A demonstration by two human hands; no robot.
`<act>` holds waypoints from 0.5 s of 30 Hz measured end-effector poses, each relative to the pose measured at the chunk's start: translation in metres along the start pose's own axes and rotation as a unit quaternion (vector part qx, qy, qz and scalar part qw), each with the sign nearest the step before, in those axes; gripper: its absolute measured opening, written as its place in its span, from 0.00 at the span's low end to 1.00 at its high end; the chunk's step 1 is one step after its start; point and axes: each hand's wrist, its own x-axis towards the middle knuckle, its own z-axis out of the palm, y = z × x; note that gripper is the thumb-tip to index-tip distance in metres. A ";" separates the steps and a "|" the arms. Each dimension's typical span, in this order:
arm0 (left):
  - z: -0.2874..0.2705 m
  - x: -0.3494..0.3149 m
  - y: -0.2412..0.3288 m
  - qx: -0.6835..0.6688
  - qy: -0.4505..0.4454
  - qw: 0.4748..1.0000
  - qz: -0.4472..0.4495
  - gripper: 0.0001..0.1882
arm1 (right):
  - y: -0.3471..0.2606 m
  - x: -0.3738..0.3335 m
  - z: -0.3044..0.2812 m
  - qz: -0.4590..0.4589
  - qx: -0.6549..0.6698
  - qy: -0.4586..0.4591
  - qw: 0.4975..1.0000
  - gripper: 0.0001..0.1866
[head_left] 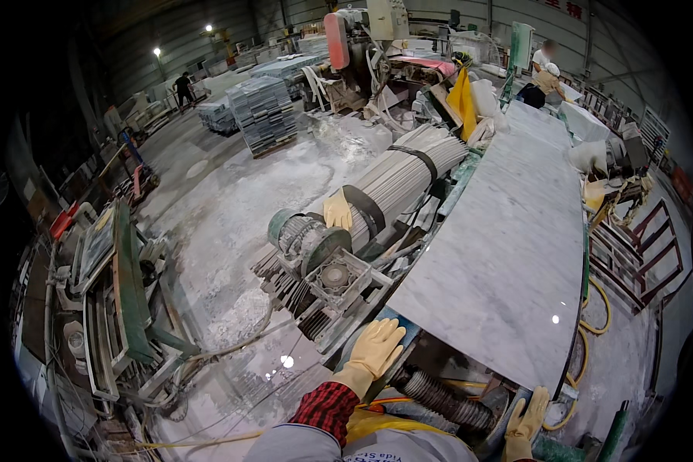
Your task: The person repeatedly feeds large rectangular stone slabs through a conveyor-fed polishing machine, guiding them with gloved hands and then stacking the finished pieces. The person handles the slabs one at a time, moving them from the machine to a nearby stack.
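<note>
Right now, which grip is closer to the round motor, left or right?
Left. The gloved left grip is below and right of the motor in the picture; the gloved right grip is farther off, by the near right corner of the slab.

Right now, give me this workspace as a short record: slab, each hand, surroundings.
Slab: pale, grey-veined, marble-like, stretching away from the person
Left hand: gloved, open, beside the slab's near left corner
Right hand: gloved, open, at its near right corner; contact unclear
Left side: electric motor, loose glove, strapped bundle of strips
Right side: yellow hose
Background: stacked slabs
</note>
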 end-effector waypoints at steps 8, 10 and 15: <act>0.000 -0.004 -0.001 0.010 0.000 1.000 0.003 0.20 | -0.006 0.001 -0.005 -0.002 0.014 0.000 1.000 0.31; -0.001 -0.004 0.000 0.015 -0.003 1.000 0.002 0.20 | -0.008 -0.001 -0.007 0.002 0.025 0.002 1.000 0.30; -0.002 -0.006 0.000 0.017 -0.002 1.000 0.000 0.21 | -0.006 -0.003 -0.004 0.009 0.026 -0.002 1.000 0.31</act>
